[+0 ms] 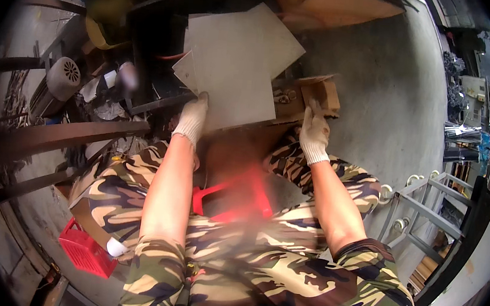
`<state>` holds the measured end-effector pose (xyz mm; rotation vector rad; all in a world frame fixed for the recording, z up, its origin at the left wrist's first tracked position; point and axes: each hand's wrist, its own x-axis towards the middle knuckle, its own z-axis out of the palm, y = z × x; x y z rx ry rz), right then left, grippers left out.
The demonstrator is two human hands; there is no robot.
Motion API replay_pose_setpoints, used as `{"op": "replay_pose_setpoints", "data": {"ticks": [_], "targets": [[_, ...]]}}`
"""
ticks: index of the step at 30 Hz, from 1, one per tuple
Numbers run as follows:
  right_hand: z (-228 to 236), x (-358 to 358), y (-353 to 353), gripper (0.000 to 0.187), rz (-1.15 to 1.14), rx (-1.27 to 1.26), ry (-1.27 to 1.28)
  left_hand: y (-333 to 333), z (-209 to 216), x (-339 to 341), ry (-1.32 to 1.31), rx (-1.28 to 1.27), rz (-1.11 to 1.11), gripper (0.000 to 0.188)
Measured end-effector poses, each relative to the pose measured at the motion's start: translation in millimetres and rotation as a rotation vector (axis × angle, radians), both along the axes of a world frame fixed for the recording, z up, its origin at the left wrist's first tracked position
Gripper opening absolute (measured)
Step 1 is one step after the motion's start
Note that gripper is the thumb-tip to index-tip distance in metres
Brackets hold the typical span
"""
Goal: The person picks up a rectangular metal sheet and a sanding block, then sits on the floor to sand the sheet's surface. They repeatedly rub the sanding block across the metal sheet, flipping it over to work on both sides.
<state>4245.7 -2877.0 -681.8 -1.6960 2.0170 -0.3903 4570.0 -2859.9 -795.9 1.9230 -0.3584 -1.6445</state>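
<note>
A stack of thin, pale grey flat sheets [236, 63] lies fanned out in front of me, the corners set at different angles. My left hand [193, 118], in a white knitted glove, grips the near left edge of the top sheet. Its lower fingers are hidden. To the right of the sheets my gloved right hand [316, 133] rests with its fingers stretched forward against an open cardboard box [321, 95]. Small ring-shaped metal parts [284, 96] lie in the box, between its right end and the sheets.
A red plastic stool [234, 196] stands between my knees, partly blurred. At left are a motor with a white vented cover [64, 73] and brown metal bars [69, 136]. A red crate [88, 249] sits lower left. A grey wheeled frame [428, 209] stands at right.
</note>
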Motion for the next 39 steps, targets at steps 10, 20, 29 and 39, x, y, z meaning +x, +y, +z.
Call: {"op": "replay_pose_setpoints", "data": {"ticks": [10,20,29,39], "targets": [[16.5,50.7,1.4,0.055,0.013,0.208,-0.311,21.8,127.7,-52.4,-0.384,-0.151,-0.095,0.083],[60.9,32.9,17.5,0.059,-0.038,0.215,-0.513,43.2,137.3,-32.4,-0.025,-0.258,-0.119,0.059],[150.3,51.2,-108.7,0.055,-0.064,-0.067,-0.695,108.4,245.8,-78.1,0.153,-0.390,-0.147,0.032],[142.7,62.6,17.4,0.059,-0.048,-0.163,-0.613,107.8,270.8,-44.6,0.097,-0.361,-0.245,0.026]]}}
